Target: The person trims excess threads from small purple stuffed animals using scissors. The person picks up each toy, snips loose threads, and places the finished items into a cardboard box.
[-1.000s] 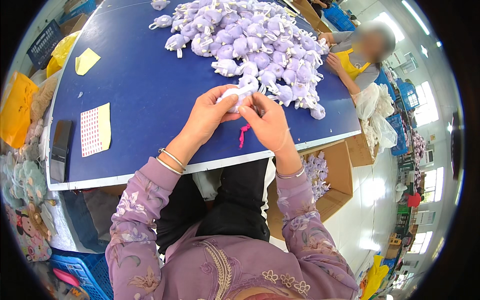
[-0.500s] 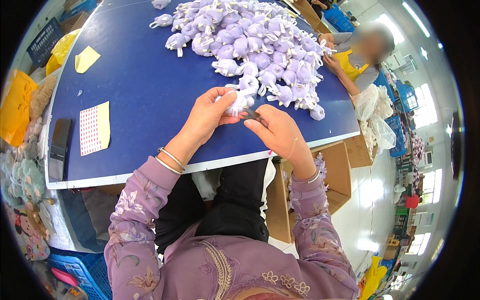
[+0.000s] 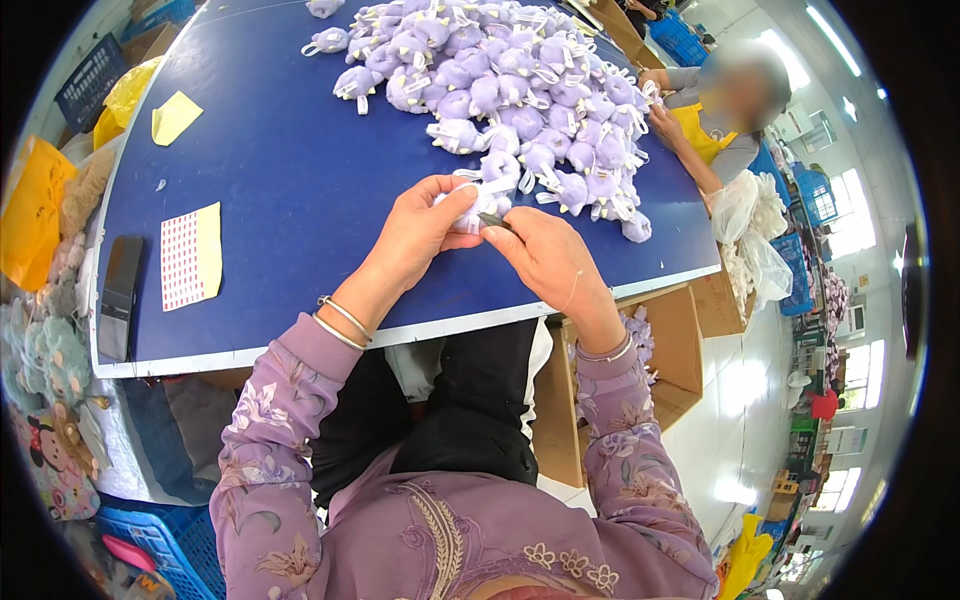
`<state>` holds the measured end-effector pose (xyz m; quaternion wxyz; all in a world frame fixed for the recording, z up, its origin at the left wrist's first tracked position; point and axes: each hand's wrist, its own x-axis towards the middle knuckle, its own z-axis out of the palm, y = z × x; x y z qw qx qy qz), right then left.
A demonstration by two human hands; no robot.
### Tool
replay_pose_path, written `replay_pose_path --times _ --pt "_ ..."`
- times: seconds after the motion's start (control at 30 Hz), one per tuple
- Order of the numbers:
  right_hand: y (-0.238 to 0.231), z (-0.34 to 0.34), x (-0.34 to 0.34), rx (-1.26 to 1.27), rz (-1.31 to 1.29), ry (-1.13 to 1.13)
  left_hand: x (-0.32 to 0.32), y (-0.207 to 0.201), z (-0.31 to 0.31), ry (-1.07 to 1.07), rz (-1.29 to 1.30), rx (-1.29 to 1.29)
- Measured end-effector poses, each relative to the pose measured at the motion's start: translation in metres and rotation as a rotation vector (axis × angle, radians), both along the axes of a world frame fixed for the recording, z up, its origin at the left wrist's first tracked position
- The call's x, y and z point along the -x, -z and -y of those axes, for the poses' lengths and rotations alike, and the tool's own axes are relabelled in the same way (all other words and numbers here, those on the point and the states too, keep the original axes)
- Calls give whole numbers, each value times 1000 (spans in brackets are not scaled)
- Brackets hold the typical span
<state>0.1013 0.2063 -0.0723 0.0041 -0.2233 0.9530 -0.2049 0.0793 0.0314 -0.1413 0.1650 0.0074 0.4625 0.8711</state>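
My left hand (image 3: 415, 232) grips a small lilac plush toy (image 3: 470, 200) with white tags, held just above the blue table (image 3: 290, 200). Touching the toy from the right, my right hand (image 3: 545, 262) pinches a small dark tool at its fingertips, and a thin thread runs across its back. A large heap of the same lilac plush toys (image 3: 520, 90) covers the far half of the table, right behind my hands.
A sheet of small red stickers (image 3: 190, 256) and a dark phone (image 3: 120, 297) lie at the table's left. A yellow paper (image 3: 174, 117) lies farther back. An open cardboard box (image 3: 665, 350) with plush toys stands under the right edge. Another person (image 3: 720, 120) works at the far right.
My right hand moved back up from the table edge to the toy. The pink bit seen under it a second ago is out of sight.
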Motion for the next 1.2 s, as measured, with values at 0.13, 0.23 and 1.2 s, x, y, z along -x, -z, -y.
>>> replay_pose_path --times 0.13,0.23,1.2 --pt "4 1 1 -4 -57 -11 1 0 -1 1 5 22" --pt "6 4 3 -10 -69 -5 0 0 1 -14 2 37" --pt "40 -7 66 965 702 15 5 4 3 -152 -522 348"
